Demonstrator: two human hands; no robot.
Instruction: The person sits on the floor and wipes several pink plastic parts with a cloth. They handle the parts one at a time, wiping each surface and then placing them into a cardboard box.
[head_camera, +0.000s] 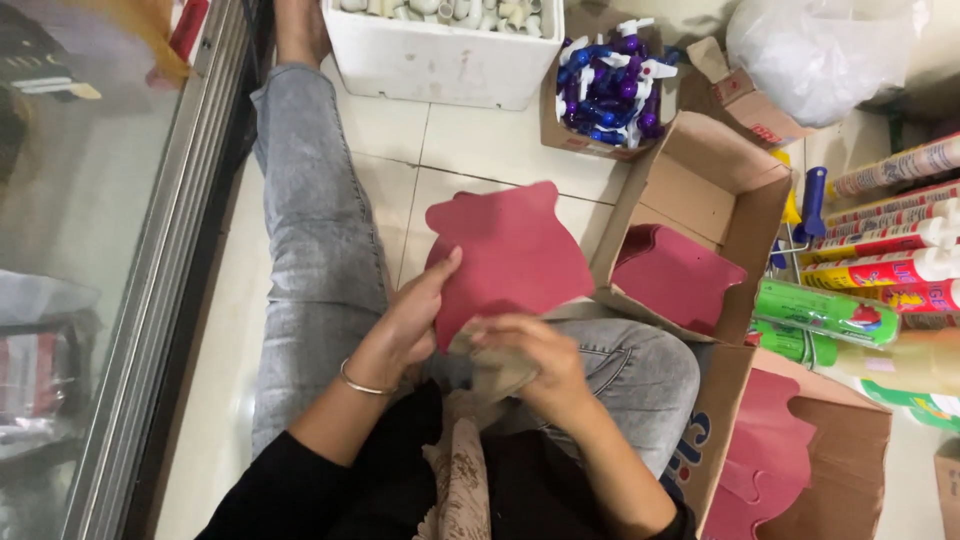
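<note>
I sit on a tiled floor with my legs in grey jeans stretched out. My left hand (415, 320), with a thin bangle at the wrist, grips the left edge of a flat dark red shaped sheet (510, 250). My right hand (535, 365) pinches the sheet's lower edge together with a small beige piece (495, 375). The sheet stands tilted above my lap.
An open cardboard box (700, 180) at right holds more red sheets (675, 275); another box (840, 440) at lower right holds red sheets too. A white foam box (440, 60), a carton of blue and purple spray nozzles (610, 90), tubes and bottles (880, 270), a plastic bag (820, 50) and a glass door (90, 250) surround me.
</note>
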